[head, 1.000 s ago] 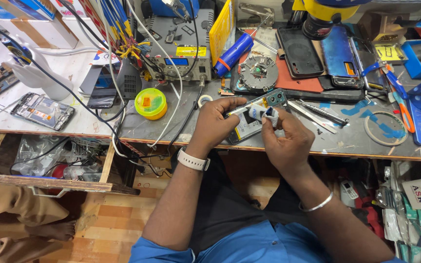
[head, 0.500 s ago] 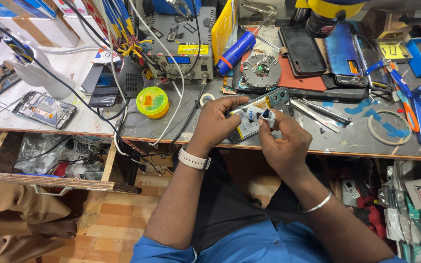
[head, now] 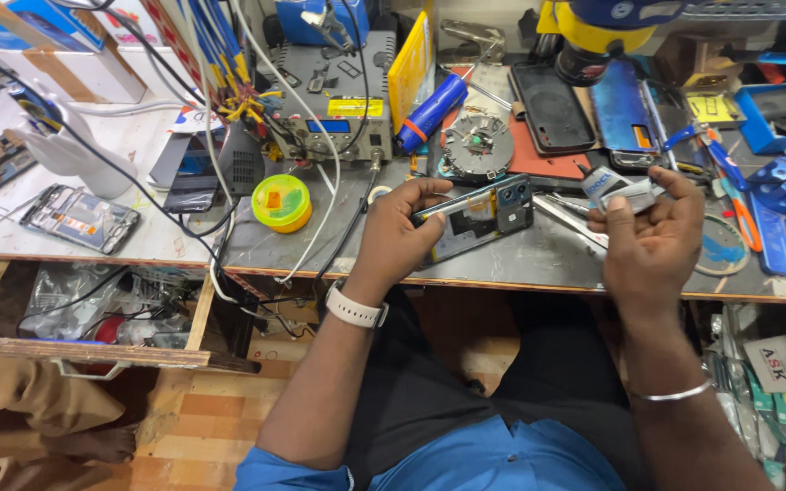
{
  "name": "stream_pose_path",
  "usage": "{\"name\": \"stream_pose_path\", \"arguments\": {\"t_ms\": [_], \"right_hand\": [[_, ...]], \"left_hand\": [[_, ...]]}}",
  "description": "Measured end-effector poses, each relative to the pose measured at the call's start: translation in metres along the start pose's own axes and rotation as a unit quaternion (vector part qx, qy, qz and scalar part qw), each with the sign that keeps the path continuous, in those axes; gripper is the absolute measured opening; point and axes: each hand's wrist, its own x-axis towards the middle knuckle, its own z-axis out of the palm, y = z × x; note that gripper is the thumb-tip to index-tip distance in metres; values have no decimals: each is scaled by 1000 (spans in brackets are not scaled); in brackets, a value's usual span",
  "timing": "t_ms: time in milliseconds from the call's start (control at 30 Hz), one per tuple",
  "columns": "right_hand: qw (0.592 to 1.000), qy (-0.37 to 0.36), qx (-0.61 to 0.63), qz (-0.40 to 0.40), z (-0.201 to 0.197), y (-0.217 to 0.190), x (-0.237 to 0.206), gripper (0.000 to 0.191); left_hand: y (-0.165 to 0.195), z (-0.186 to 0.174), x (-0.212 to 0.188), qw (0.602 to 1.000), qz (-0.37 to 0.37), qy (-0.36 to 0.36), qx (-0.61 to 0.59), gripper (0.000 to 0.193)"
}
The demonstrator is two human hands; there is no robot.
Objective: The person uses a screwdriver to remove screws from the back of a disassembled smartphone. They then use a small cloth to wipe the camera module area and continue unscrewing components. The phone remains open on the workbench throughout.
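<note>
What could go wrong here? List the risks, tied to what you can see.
1. The left hand grips the opened phone only by one edge, tilted over the bench's front edge; it could slip and fall to the floor.
2. The right hand holds a small grey tube above the tweezers; a drip could foul them.
3. Loose cables run beside the left wrist and could snag.

Single head-worn view — steeply down, close over the workbench

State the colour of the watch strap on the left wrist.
White; the watch strap below the left hand shows best in the head view.
</note>
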Motion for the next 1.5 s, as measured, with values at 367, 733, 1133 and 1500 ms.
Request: {"name": "stream_pose_path", "arguments": {"t_ms": [367,733,1133,1500], "right_hand": [[902,-43,-402,-150,-32,-1,25,40],[964,-226,-127,-59,44,-34,4,34],[974,-212,-77,-24,52,-17,-1,20],[970,-163,-178,-7,63,-28,-4,20]], "left_hand": [[44,-1,-17,986,110,-37,118,35],[50,6,-25,977,138,-2,160,28],[52,32,-28,980,94,94,149,14],[51,37,-27,978,65,122,157,13]]}}
